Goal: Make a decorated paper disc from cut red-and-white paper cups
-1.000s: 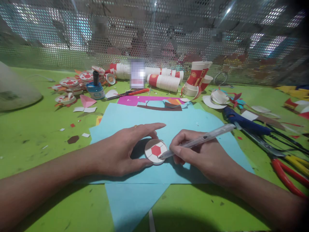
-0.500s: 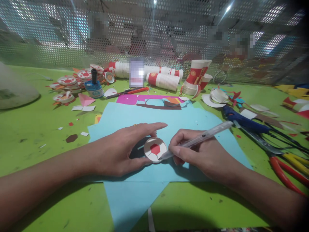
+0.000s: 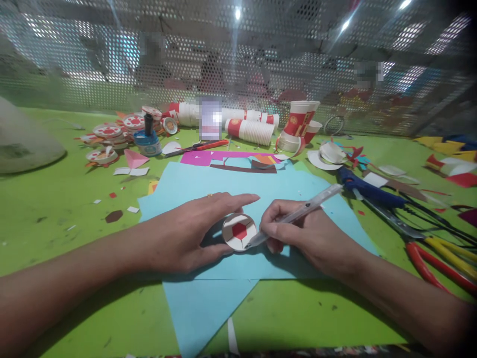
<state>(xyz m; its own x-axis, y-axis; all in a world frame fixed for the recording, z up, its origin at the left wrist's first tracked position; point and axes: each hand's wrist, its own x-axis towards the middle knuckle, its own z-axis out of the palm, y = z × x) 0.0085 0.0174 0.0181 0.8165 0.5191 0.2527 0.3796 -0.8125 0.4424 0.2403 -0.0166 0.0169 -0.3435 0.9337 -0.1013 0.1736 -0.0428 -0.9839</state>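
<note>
A round white disc [image 3: 230, 237] with a red hexagon at its centre and thin dark lines lies over light blue paper [image 3: 201, 184]. My left hand [image 3: 182, 231] curls round the disc's left side, thumb at its lower edge and fingers at its upper edge. In my right hand [image 3: 294, 228] is a translucent pen [image 3: 311, 205], pinched between thumb and fingers. The pen's tip touches the disc near its lower right edge.
Blue-handled glue gun [image 3: 372, 188] and red and yellow scissors [image 3: 425, 258] lie at the right. Behind the paper are stacked paper cups [image 3: 249, 132], a blue ink bottle [image 3: 148, 143] and scissors with orange handles [image 3: 210, 144]. Decorated discs [image 3: 108, 132] sit at the back left.
The view has shifted slightly, so the background objects sit a little lower. Both hands keep nearly the same place; the pen leans a little differently, its tip still on the disc.
</note>
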